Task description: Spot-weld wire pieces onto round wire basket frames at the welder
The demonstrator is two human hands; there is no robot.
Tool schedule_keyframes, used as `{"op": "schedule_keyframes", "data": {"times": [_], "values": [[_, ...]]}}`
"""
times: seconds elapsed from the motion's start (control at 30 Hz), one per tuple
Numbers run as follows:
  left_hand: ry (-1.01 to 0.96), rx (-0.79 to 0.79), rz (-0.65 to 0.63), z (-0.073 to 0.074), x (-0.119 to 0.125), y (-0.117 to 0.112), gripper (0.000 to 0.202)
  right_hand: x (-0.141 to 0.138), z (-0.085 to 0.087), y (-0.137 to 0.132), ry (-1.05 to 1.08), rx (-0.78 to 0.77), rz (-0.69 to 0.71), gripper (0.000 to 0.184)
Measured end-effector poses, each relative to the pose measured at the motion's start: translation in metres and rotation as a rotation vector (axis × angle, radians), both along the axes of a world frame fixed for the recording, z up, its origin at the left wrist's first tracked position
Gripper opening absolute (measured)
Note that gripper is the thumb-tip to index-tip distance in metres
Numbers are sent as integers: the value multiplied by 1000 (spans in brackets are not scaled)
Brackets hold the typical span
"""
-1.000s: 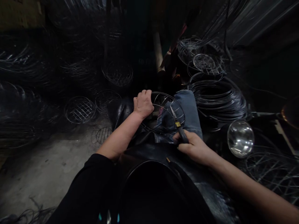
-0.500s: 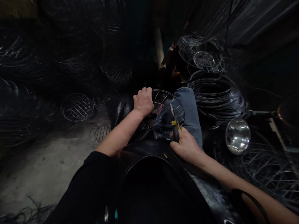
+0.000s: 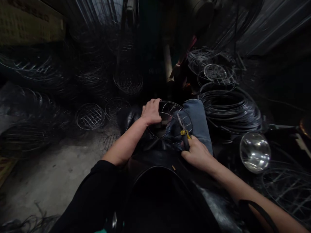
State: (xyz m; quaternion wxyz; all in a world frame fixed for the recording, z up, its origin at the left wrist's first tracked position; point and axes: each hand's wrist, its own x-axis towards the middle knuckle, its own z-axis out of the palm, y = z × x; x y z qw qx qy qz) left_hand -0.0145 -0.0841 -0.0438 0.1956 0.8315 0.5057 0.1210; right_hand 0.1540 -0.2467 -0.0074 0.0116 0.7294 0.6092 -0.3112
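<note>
My left hand [image 3: 151, 112] is closed around the left rim of a round wire rack [image 3: 176, 104], which lies tilted over my lap. Its wires are thin and partly lost in the dark. In my right hand [image 3: 199, 153] is a pair of pliers [image 3: 186, 135] with yellow and black handles. The jaws point up and away, over the right part of the rack. Whether the jaws touch a wire, I cannot tell. Beneath the rack is a blue jeans leg [image 3: 196, 118], beside a dark apron [image 3: 155, 158].
Finished-looking round wire grids [image 3: 90, 116] lie on the floor at left, near tall wire stacks [image 3: 93, 72]. A large wire coil [image 3: 228, 108] sits at right, with a shiny metal bowl [image 3: 255, 152] nearer me. A yellowish box [image 3: 31, 24] stands at upper left.
The whole view has shifted, so surroundings appear lower and further right, with more of the yellowish box showing. Both hands keep their holds on the wire rack and the pliers.
</note>
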Motion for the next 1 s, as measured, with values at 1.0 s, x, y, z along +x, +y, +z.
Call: {"op": "schedule_keyframes", "data": {"times": [1.0], "values": [[-221,38,55,-13,0,-15,125,28,28,1,817,-213,-409,27]]}}
